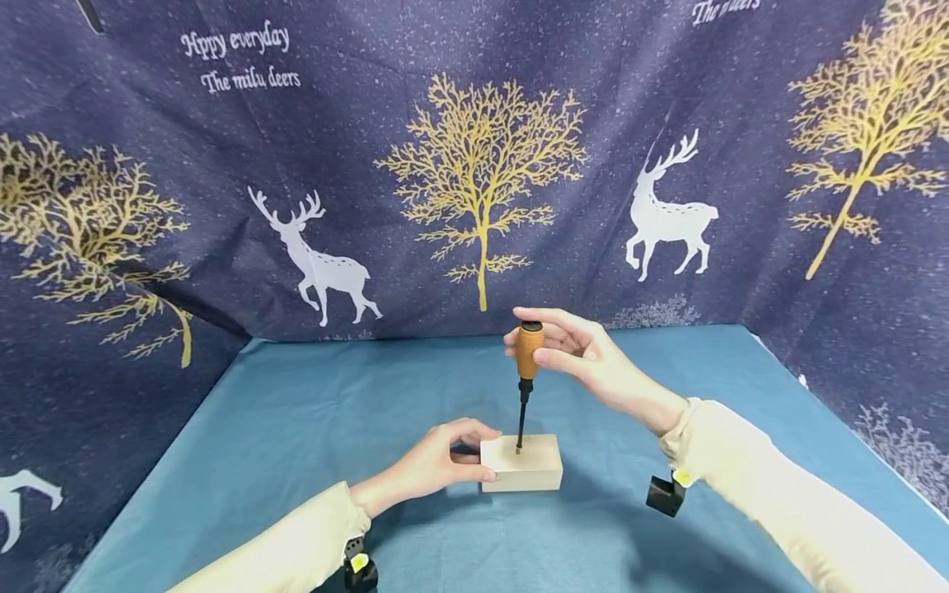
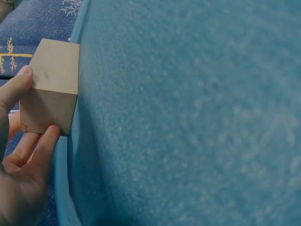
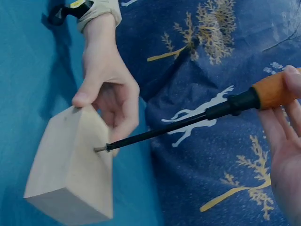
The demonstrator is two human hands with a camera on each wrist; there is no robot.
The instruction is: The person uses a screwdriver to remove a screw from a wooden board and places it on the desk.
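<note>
A pale wooden block (image 1: 522, 479) lies on the blue cloth, and my left hand (image 1: 439, 459) grips its left end between thumb and fingers. From the block's top face a small screw (image 3: 100, 149) sticks out. The dark shaft of a screwdriver (image 1: 529, 350) stands nearly upright over it, its tip on the screw head. My right hand (image 1: 574, 350) holds the orange handle with thumb and fingertips. In the left wrist view the left thumb and fingers press against the block (image 2: 55, 68); the screwdriver is mostly out of sight there.
Blue cloth (image 1: 334, 395) covers the table. Behind it hangs a dark blue curtain (image 1: 474, 49) with white deer and golden trees. A black wrist camera (image 1: 665, 494) hangs under the right sleeve, another (image 1: 360, 570) under the left.
</note>
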